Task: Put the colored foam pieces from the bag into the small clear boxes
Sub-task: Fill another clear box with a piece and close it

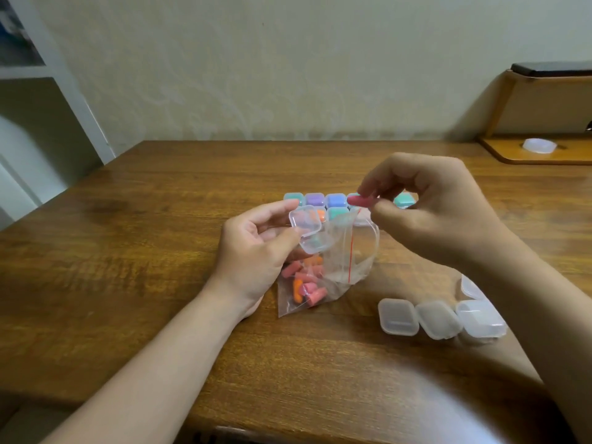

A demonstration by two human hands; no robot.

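At frame centre, the left hand (256, 248) grips an open clear box (307, 229) above the bag (336, 267). The right hand's (429, 209) fingers (378, 187) pinch a pink foam piece (358, 201).

The wooden table (144, 251) bears the bag (349, 270), colour-filled boxes (335, 200) behind it, and a row of 3 empty boxes (437, 319) near right.

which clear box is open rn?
The box in the left hand, lid flipped up. The empty boxes on the table and the filled ones behind are shut.
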